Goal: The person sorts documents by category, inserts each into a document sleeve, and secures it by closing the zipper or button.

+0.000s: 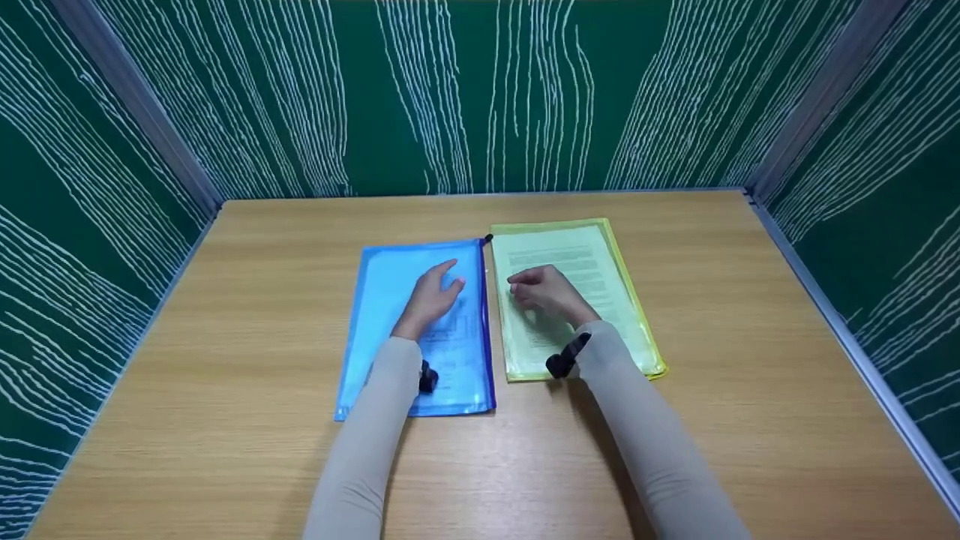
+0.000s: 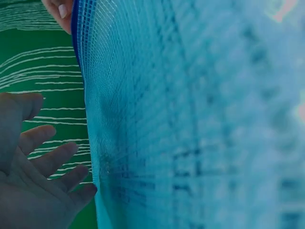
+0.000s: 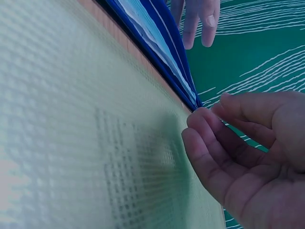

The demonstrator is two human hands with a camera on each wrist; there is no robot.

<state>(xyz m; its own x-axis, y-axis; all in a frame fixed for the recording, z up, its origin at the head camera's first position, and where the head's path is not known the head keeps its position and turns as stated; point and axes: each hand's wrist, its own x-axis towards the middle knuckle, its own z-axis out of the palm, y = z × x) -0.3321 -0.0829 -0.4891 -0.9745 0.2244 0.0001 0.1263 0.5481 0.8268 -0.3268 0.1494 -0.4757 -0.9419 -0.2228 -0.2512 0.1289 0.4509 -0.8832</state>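
Observation:
A blue mesh zip folder (image 1: pixel 450 375) lies on the table with printed paper inside. Over its upper half hovers my left hand (image 1: pixel 433 300), thumb and fingers spread, holding nothing. Along the folder's right side runs a dark blue zip edge (image 3: pixel 155 62), gaping with papers showing between its layers. Beside it lies a yellow-green mesh folder (image 1: pixel 577 345), also with a printed sheet inside. My right hand (image 1: pixel 551 292) is above that folder's left half, fingers loosely bent and nothing visible in its grasp. In the right wrist view its fingertips overlap the blue folder's far corner.
A black zip end (image 1: pixel 489 238) sticks out at the blue folder's top right corner, close to the yellow-green folder. Under both folders is a wooden table (image 1: pixel 225 360). Green panels (image 1: pixel 495 97) with white lines enclose its back and sides.

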